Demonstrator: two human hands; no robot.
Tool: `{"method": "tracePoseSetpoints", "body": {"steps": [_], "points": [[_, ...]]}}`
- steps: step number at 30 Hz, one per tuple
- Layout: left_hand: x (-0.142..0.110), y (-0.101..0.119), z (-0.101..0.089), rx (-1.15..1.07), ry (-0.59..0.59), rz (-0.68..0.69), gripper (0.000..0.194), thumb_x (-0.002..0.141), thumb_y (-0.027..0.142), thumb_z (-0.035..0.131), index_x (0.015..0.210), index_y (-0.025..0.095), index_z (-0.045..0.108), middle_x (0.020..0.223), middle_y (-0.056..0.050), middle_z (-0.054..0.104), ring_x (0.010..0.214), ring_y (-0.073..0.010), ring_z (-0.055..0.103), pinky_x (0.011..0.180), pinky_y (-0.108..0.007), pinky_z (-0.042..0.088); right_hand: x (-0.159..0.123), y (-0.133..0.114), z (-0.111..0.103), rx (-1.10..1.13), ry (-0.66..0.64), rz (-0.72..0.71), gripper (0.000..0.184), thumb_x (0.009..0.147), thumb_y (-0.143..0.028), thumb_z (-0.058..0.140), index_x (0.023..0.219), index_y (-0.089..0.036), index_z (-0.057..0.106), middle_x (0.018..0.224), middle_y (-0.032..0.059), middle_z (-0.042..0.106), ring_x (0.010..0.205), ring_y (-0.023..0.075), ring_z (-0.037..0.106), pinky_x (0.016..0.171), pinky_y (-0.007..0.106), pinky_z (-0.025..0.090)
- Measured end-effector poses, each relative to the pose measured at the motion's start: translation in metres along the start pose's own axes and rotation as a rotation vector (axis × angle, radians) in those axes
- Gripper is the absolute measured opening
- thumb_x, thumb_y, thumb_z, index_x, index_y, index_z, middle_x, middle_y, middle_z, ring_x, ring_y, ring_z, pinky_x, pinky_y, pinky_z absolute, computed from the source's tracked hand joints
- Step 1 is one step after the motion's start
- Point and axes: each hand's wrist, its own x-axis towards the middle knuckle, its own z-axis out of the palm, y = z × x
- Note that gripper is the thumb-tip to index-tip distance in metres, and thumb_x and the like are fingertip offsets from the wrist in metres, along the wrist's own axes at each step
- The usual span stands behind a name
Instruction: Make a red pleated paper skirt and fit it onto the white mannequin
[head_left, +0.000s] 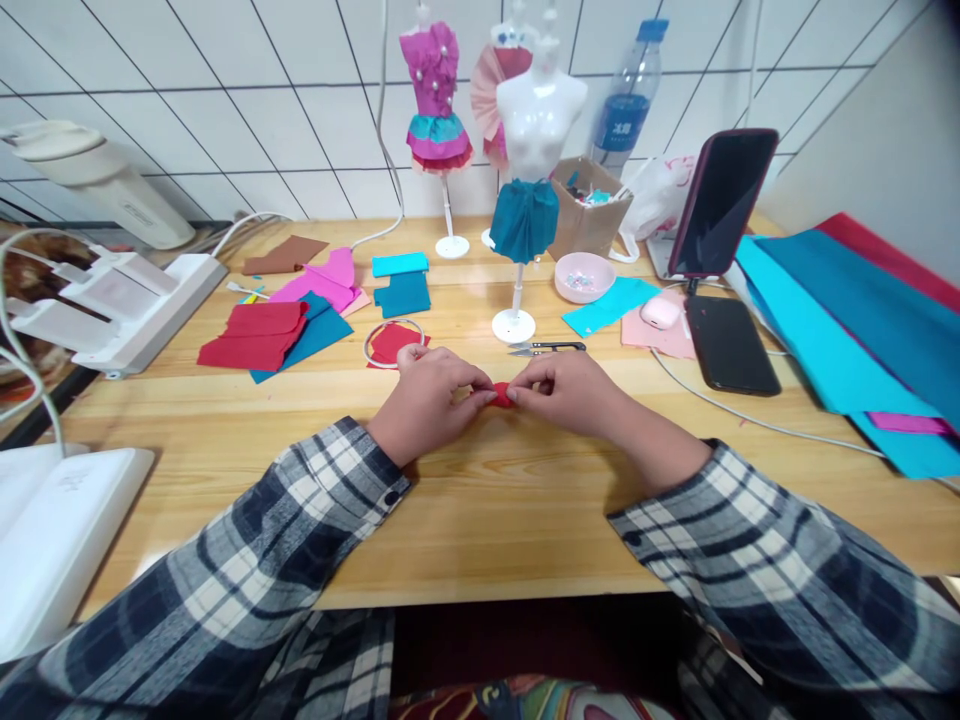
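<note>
A small piece of red crepe paper [502, 396] is pinched between my two hands, just above the wooden table. My left hand [439, 400] grips its left side between thumb and forefinger. From the right, my right hand [566, 392] pinches the other side, so most of the piece is hidden by fingers. Thread snips [551, 348] lie right behind my right hand. Behind my left hand, a white ring [366, 346] rests around a red paper piece [394, 342]. Farther back stands a white mannequin [541, 110] wearing a teal paper skirt [524, 222].
Coloured paper pieces [255, 335] lie to the left, near a power strip [150, 310]. Two dressed mannequins [433, 95], a cardboard box [589, 215] and a pink bowl [584, 280] stand at the back. Phones [733, 345], a cable [757, 428] and large paper sheets [855, 320] occupy the right.
</note>
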Motion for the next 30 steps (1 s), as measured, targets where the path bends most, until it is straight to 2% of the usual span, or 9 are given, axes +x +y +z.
{"method": "tracePoseSetpoints", "body": {"steps": [3, 6, 9, 12, 15, 18, 21, 25, 30], "points": [[0.0, 0.002, -0.001, -0.014, -0.001, -0.01, 0.017, 0.085, 0.035, 0.064, 0.079, 0.022, 0.073, 0.079, -0.001, 0.075, 0.08, -0.0203, 0.063, 0.09, -0.046, 0.028, -0.001, -0.001, 0.0, 0.029, 0.001, -0.043, 0.013, 0.078, -0.03, 0.069, 0.082, -0.021, 0.079, 0.073, 0.0004, 0.071, 0.059, 0.0098, 0.052, 0.059, 0.025, 0.037], [0.0, 0.002, -0.003, -0.187, -0.039, -0.083, 0.02, 0.082, 0.037, 0.066, 0.076, 0.02, 0.072, 0.077, -0.002, 0.075, 0.077, -0.0196, 0.063, 0.084, -0.04, 0.038, -0.003, -0.004, -0.003, 0.061, 0.031, -0.024, 0.012, 0.075, -0.026, 0.07, 0.081, -0.019, 0.078, 0.072, 0.0009, 0.069, 0.058, 0.0091, 0.05, 0.059, 0.025, 0.037], [-0.001, -0.002, -0.009, -0.549, -0.042, -0.231, 0.031, 0.083, 0.047, 0.063, 0.084, 0.017, 0.073, 0.074, -0.004, 0.072, 0.071, -0.0187, 0.063, 0.071, -0.032, 0.046, -0.007, -0.008, -0.013, 0.271, -0.147, 0.096, 0.015, 0.074, -0.03, 0.07, 0.08, -0.018, 0.077, 0.06, -0.0012, 0.061, 0.053, 0.0087, 0.045, 0.052, 0.024, 0.033], [-0.002, -0.007, -0.015, -0.745, -0.025, -0.267, 0.043, 0.086, 0.055, 0.057, 0.095, 0.017, 0.074, 0.083, -0.007, 0.074, 0.081, -0.0214, 0.067, 0.078, -0.033, 0.051, -0.009, -0.011, -0.019, 0.483, -0.315, 0.259, 0.022, 0.071, -0.037, 0.073, 0.081, -0.018, 0.077, 0.053, -0.0039, 0.055, 0.047, 0.0073, 0.04, 0.047, 0.023, 0.029], [-0.001, -0.007, -0.016, -0.661, -0.16, -0.183, 0.042, 0.084, 0.056, 0.06, 0.098, 0.019, 0.076, 0.102, -0.008, 0.075, 0.098, -0.0248, 0.067, 0.088, -0.034, 0.05, -0.008, -0.01, -0.016, 0.468, -0.232, 0.364, 0.019, 0.07, -0.035, 0.074, 0.075, -0.017, 0.075, 0.053, -0.0043, 0.054, 0.045, 0.0057, 0.037, 0.046, 0.023, 0.029], [0.0, -0.004, -0.007, -0.461, -0.258, -0.098, 0.032, 0.082, 0.048, 0.065, 0.094, 0.02, 0.077, 0.097, -0.006, 0.075, 0.093, -0.0233, 0.067, 0.085, -0.033, 0.05, -0.004, -0.006, -0.008, 0.421, -0.191, 0.394, 0.016, 0.071, -0.032, 0.073, 0.073, -0.017, 0.075, 0.054, -0.0035, 0.057, 0.047, 0.006, 0.041, 0.049, 0.023, 0.032], [0.0, -0.003, 0.003, -0.323, -0.25, -0.096, 0.022, 0.083, 0.038, 0.066, 0.091, 0.021, 0.076, 0.091, -0.004, 0.075, 0.088, -0.021, 0.067, 0.08, -0.032, 0.048, -0.001, -0.001, -0.001, 0.353, -0.166, 0.357, 0.014, 0.071, -0.03, 0.073, 0.073, -0.017, 0.076, 0.059, -0.0012, 0.065, 0.054, 0.0086, 0.05, 0.053, 0.023, 0.036], [0.0, -0.002, 0.007, -0.227, -0.2, -0.087, 0.025, 0.081, 0.04, 0.068, 0.099, 0.024, 0.075, 0.098, -0.003, 0.075, 0.093, -0.021, 0.066, 0.086, -0.035, 0.044, 0.002, 0.004, 0.001, 0.262, -0.149, 0.301, 0.012, 0.073, -0.028, 0.072, 0.073, -0.017, 0.077, 0.071, 0.0018, 0.074, 0.067, 0.0131, 0.061, 0.06, 0.023, 0.042], [0.001, -0.003, 0.008, -0.101, -0.183, -0.076, 0.012, 0.081, 0.034, 0.067, 0.083, 0.025, 0.076, 0.085, 0.0, 0.075, 0.088, -0.0204, 0.064, 0.09, -0.04, 0.036, 0.002, -0.001, 0.003, 0.15, -0.13, 0.262, 0.009, 0.076, -0.023, 0.07, 0.076, -0.019, 0.078, 0.072, 0.0019, 0.075, 0.069, 0.0145, 0.065, 0.06, 0.024, 0.044]]}}
